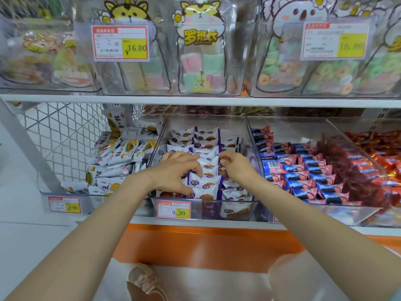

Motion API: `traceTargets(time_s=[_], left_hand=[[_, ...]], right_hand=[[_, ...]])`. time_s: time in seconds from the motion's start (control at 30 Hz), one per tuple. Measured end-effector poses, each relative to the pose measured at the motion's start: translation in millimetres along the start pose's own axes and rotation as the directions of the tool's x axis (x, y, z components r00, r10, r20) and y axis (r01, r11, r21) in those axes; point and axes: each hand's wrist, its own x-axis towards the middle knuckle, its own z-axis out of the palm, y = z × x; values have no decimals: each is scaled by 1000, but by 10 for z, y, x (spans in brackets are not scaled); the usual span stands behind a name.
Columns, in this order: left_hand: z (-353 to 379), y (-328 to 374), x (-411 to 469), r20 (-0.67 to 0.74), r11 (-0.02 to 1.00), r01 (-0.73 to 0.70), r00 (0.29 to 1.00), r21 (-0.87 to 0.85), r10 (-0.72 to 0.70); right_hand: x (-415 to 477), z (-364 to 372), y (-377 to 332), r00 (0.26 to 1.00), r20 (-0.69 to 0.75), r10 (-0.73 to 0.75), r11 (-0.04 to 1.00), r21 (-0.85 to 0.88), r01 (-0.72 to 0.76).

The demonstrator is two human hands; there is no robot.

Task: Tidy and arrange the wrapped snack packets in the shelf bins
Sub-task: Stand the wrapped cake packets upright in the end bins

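Centre-frame bin [238, 210]: left hand [173, 172] grips a row of white-purple packets [208, 168]; right hand [236, 168] pinches packets alongside.

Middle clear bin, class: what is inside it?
Rows of white-and-purple snack packets stand on edge in the bin; the left hand and right hand grip some. The bin floor and the packets beneath the hands are hidden.
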Motion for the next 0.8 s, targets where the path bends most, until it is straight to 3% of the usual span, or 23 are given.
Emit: traceTargets(time_s=[0.07, 0.17, 0.3, 0.37, 0.63, 0.8], left_hand=[[-7, -7, 12, 6, 1000, 0, 1000, 0, 0], [0, -24, 22, 8, 1000, -3, 1000, 5, 3], [16, -58, 15, 7, 1000, -8, 1000, -30, 8], [16, -61, 8, 8, 999, -9, 1000, -38, 9], [14, -70, 18, 22, 998, 8, 1000, -54, -7], [13, -52, -41, 30, 998, 30, 999, -60, -28]], right_hand=[[-13, 5, 25, 997, 0, -76, 997, -18, 76], [-63, -11, -15, 972, 73, -221, 957, -175, 231], [-126, -115, -71, 925, 362, -119, 911, -330, 247], [-149, -136, -70, 905, 419, -78, 868, -418, 268], [-134, -106, -18, 904, 422, -61, 808, -511, 293], [-93, -114, -35, 908, 387, -161, 879, -363, 310]])
